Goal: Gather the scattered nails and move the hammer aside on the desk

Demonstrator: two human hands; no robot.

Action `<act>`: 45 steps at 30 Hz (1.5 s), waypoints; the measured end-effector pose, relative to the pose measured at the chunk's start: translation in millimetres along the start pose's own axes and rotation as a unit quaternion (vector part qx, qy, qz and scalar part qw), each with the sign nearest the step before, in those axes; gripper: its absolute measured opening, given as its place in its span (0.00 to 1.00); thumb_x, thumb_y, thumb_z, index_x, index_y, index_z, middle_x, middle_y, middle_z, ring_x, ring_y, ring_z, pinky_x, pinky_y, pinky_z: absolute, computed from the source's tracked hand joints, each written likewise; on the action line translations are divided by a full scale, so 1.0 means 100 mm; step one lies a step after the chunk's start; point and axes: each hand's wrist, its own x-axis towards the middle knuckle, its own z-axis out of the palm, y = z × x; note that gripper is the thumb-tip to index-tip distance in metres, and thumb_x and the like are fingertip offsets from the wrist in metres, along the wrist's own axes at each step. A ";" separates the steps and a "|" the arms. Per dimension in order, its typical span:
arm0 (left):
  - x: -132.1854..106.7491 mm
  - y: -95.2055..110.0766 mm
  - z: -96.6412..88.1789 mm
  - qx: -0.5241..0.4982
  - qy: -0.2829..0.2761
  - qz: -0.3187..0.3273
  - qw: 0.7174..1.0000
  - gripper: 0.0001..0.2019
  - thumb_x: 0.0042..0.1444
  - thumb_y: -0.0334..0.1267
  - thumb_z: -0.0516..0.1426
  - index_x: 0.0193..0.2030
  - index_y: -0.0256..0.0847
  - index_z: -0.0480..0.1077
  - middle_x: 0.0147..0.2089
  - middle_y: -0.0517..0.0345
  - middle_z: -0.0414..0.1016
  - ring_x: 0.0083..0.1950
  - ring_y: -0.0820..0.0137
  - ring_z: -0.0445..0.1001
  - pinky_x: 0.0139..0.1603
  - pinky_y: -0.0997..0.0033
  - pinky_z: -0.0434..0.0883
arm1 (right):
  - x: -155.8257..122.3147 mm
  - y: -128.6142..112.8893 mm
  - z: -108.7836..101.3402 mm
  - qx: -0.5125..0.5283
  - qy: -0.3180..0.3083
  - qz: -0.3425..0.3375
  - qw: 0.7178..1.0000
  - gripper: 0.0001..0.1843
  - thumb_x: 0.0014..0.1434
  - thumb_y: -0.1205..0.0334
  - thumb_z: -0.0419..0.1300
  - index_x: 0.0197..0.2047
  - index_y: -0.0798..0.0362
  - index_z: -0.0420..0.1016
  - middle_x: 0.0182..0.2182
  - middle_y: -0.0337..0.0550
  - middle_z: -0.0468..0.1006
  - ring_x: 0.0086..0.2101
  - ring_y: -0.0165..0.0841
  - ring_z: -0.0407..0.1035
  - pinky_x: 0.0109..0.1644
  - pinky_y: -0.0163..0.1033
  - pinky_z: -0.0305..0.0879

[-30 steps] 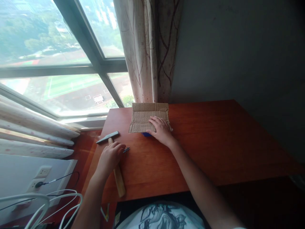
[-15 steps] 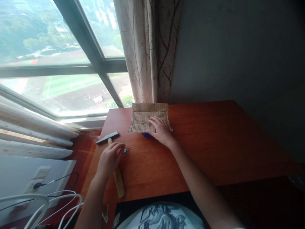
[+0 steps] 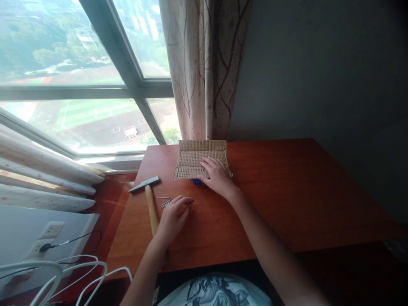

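My left hand [image 3: 174, 216] is held in a pinch over the table. Between its fingertips is a nail, of which barely a sliver shows. Several loose nails [image 3: 165, 202] lie just beyond this hand. To its left rests a hammer [image 3: 150, 199] with a wooden handle, partly covered by my wrist. A piece of perforated, creased cardboard [image 3: 189, 158] lies on top of a blue object [image 3: 196, 181], most of which is hidden beneath. My right hand [image 3: 219, 176] is laid on the cardboard's right side, fingers spread and resting flat.
The brown wooden table [image 3: 287, 187] extends far to the right along a grey wall. Behind it hangs a patterned curtain [image 3: 204, 76] beside a large window. White cables [image 3: 105, 272] loop at the lower left, near a wall socket [image 3: 52, 230] with a plug.
My left hand has moved right, away from the loose nails and hammer, with its fingers pinched. The right hand stays on the cardboard. The view has shifted slightly.
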 end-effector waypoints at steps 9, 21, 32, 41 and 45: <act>0.35 0.00 0.38 0.003 0.062 -0.038 0.997 0.10 0.59 0.32 0.54 0.48 0.42 0.70 0.50 0.49 0.75 0.48 0.62 0.76 0.48 0.62 0.74 | -0.04 -0.07 0.00 0.000 -0.014 -0.030 0.999 0.29 0.61 0.54 0.63 0.63 0.55 0.70 0.65 0.48 0.66 0.66 0.45 0.55 0.71 0.54 0.47; 0.39 -0.04 0.40 0.024 0.037 -0.043 0.998 0.09 0.57 0.29 0.54 0.44 0.39 0.70 0.49 0.46 0.75 0.50 0.57 0.74 0.50 0.57 0.73 | -0.13 -0.17 0.05 0.024 -0.016 -0.074 0.997 0.25 0.59 0.67 0.59 0.60 0.53 0.72 0.65 0.44 0.67 0.67 0.42 0.53 0.72 0.55 0.45; 0.36 0.04 0.31 0.012 0.004 -0.017 1.000 0.10 0.56 0.29 0.54 0.44 0.40 0.71 0.49 0.48 0.75 0.47 0.61 0.75 0.46 0.64 0.72 | -0.10 -0.16 0.05 0.020 -0.023 -0.087 0.996 0.27 0.56 0.71 0.59 0.60 0.54 0.72 0.65 0.46 0.67 0.67 0.42 0.53 0.72 0.54 0.46; 0.22 0.21 0.23 0.041 -0.068 -0.017 0.997 0.11 0.55 0.29 0.55 0.44 0.40 0.70 0.47 0.48 0.75 0.48 0.59 0.75 0.49 0.62 0.71 | 0.15 -0.26 0.17 0.015 -0.023 -0.114 0.993 0.26 0.56 0.71 0.60 0.59 0.55 0.72 0.64 0.47 0.68 0.65 0.43 0.54 0.71 0.53 0.46; 0.16 0.32 0.23 0.045 -0.098 -0.016 0.994 0.10 0.56 0.30 0.54 0.45 0.40 0.70 0.47 0.49 0.75 0.48 0.60 0.74 0.50 0.61 0.71 | 0.33 -0.33 0.27 0.004 -0.012 -0.131 0.991 0.24 0.57 0.72 0.59 0.58 0.54 0.73 0.63 0.46 0.69 0.64 0.43 0.56 0.70 0.51 0.48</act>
